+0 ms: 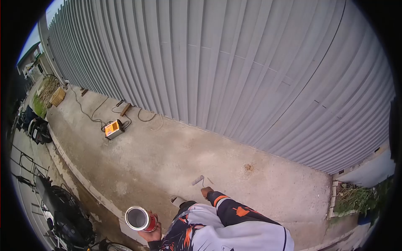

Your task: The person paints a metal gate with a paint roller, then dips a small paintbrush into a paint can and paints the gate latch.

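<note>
"Grey is covering the wool of this paint roller [197, 180]. Where is it being held?"

"It is hanging low, over the concrete ground [180, 146]. The right hand [206, 191] is clamping it by its lower end. Whether the wool is touching the ground, I cannot tell."

"And what is the other hand doing?"

"The left hand [153, 235] is clasping a red can [150, 223] around its side, and the open mouth is facing the camera. The inside is looking grey, but how much it is containing, I cannot tell."

"Which step are we seeing?"

"In my judgement, a pause between loading and rolling: both tools are being carried, well apart from each other and from the grey ribbed wall [201, 75]. A next move is probably calling for a level can and a roller not dragging in the dust."

"How is the room for moving?"

"Quite generous. The ground is stretching wide up to the foot of the wall. On the left, a curb [81, 178] is making the edge, and a motorcycle [67, 217] is standing beyond it. Farther off, an orange machine [113, 129] is sitting among cables, where feet could be catching. On the right, a planter [333, 196] is closing the space."
</note>
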Tool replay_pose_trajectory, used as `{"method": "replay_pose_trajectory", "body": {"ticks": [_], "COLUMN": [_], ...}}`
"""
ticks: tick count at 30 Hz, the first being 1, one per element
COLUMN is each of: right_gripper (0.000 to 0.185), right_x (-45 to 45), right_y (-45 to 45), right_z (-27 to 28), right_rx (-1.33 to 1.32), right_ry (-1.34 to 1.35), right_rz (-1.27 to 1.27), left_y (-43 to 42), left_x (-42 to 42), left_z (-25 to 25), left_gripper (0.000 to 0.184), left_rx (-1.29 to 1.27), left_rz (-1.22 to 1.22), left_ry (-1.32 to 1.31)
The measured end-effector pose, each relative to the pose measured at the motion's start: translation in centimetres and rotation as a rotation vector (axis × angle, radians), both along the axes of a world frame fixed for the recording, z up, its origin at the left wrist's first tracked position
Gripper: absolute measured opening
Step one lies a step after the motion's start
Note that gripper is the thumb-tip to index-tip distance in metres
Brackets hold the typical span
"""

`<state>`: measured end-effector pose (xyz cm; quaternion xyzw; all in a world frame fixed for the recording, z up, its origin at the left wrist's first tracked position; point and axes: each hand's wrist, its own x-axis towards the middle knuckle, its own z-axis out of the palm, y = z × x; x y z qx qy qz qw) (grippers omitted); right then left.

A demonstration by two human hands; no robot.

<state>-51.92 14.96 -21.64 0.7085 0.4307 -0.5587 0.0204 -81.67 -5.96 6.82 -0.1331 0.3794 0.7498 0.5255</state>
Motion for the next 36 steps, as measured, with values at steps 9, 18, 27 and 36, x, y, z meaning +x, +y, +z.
{"method": "replay_pose_trajectory", "body": {"ticks": [9,18,27,36], "right_gripper": [0.049,0.057,0.051,0.047], "right_x": [-39.0,-43.1,-32.5,-35.2], "right_y": [15.2,8.0,-10.5,-18.0], "right_z": [12.6,7.6,-6.2,6.2], "right_rx": [0.502,0.349,0.200,0.155], "right_ry": [0.246,0.014,-0.370,0.103], "right_rz": [0.743,-0.052,-1.319,-1.455], "left_y": [4.5,16.6,28.3,29.7], "left_x": [-27.6,-49.6,-57.2,-44.5], "left_z": [-3.0,-1.0,0.6,-1.7], "left_gripper": [0.065,0.062,0.061,0.070], "left_rx": [0.242,0.089,0.140,0.224], "left_rz": [0.077,-0.312,-0.663,-0.799], "left_ry": [0.040,-0.053,0.083,-0.250]}}
